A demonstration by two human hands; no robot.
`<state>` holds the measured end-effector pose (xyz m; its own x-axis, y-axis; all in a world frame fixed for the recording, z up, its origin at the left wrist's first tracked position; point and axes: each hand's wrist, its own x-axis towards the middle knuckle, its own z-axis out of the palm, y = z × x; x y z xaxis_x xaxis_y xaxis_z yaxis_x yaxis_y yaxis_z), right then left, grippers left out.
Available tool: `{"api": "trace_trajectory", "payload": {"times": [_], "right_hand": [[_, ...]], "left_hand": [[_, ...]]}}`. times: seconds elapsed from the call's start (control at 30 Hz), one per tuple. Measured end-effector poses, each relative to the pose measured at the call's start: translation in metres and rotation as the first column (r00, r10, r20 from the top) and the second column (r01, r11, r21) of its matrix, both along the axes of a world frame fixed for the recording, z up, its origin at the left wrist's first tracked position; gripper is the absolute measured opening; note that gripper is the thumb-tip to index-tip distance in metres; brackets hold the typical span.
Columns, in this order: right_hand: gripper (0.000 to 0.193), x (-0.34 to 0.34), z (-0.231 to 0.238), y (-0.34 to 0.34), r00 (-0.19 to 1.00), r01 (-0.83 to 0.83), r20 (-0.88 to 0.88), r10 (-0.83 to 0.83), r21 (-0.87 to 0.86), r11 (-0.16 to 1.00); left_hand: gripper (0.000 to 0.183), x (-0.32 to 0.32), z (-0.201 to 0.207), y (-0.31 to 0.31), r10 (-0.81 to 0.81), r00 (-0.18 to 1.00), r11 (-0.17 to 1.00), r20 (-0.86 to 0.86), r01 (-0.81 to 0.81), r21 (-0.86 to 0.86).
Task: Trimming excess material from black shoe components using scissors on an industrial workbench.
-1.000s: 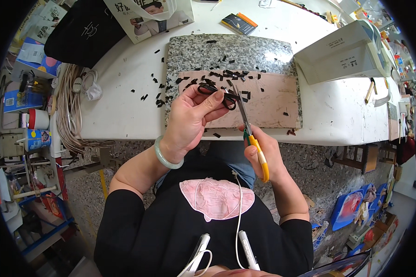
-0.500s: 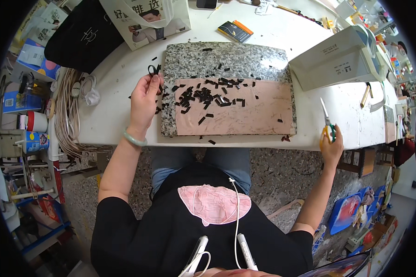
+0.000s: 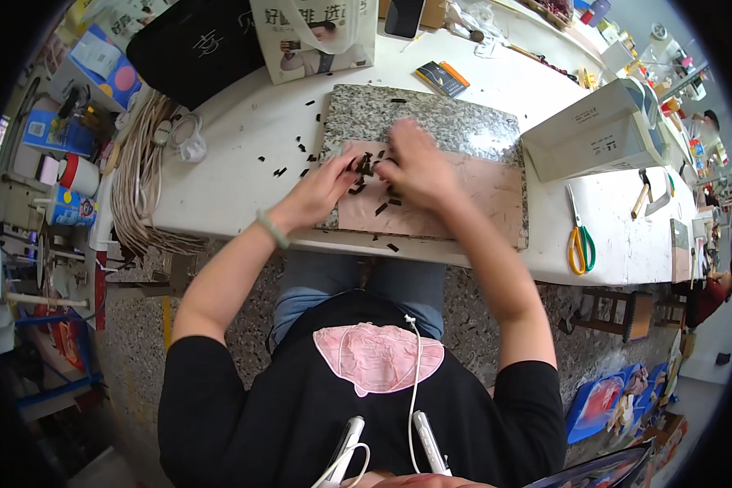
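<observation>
Short black strips (image 3: 364, 165) lie heaped on a pinkish sheet (image 3: 480, 199) that covers the near part of a speckled stone slab (image 3: 455, 114). My left hand (image 3: 315, 193), with a pale bangle on its wrist, is at the left of the heap, its fingers apart against the strips. From the other side my right hand (image 3: 423, 167) reaches over the slab, blurred, its thumb spread from the fingers. Part of the heap is hidden between the hands. Scissors (image 3: 580, 240) with yellow and green handles rest on the table at the right.
A white box (image 3: 590, 130) stands right of the slab. Behind are a paper bag (image 3: 350, 57), a black bag (image 3: 191, 57), a phone (image 3: 404, 18) and a small dark-and-orange packet (image 3: 442, 79). Long beige cords (image 3: 142, 171) hang over the table's left side. Stray strips (image 3: 280, 172) dot the tabletop.
My right hand has let go of the scissors and moved left over the slab. My left hand no longer shows the black loop and has moved onto the strips, which are more bunched.
</observation>
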<state>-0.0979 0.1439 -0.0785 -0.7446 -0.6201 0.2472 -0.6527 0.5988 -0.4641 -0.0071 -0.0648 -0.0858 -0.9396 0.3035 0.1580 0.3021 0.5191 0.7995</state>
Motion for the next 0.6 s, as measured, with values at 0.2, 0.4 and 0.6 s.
{"api": "trace_trajectory", "payload": {"times": [0.2,0.4,0.6], "right_hand": [[0.065,0.112,-0.019,-0.071,0.737,-0.631,0.124,0.665,-0.23,0.741],[0.037,-0.053,0.016,-0.02,0.99,0.131,0.091,-0.105,-0.358,0.925],[0.047,0.054,-0.017,-0.081,0.989,-0.149,-0.002,0.149,-0.016,0.989]], "left_hand": [[0.024,0.152,0.043,-0.083,-0.138,0.899,0.778,0.416,-0.161,0.607],[0.039,0.037,0.045,-0.1,0.131,0.978,0.876,0.16,-0.19,0.444],[0.03,-0.119,-0.043,-0.096,0.327,0.945,0.943,0.031,-0.328,0.056]]}}
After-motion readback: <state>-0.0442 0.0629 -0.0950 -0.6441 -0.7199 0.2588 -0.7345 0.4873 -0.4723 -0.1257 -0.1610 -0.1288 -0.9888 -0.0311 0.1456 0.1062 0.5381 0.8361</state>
